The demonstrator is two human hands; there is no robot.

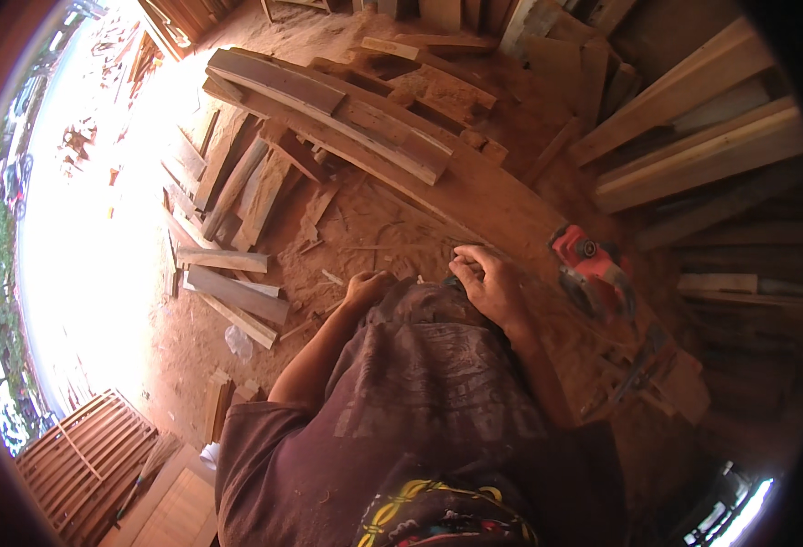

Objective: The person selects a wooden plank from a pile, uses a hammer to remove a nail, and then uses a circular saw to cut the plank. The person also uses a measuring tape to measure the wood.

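Note:
My left hand (367,286) is at the front of my dark, dusty shirt (438,365), near its lower edge. Its fingers look curled in, and their tips are hidden. On the other side of the shirt front, my right hand (485,278) is bent, with thumb and fingers drawn close together. A small dark patch shows by its fingertips, too unclear to name. Right of that hand, a red handheld power tool (593,273) with a grey curved part rests beside a long wide plank (502,205). Two shorter boards (374,137) lie on that plank's far part.
Loose offcuts (237,292) are scattered on the dusty ground at left, near a crumpled clear plastic bag (238,343). Thick beams (702,155) are stacked at right. A slatted wooden frame (87,460) is at the lower left. Scrap wood (666,374) lies below the tool.

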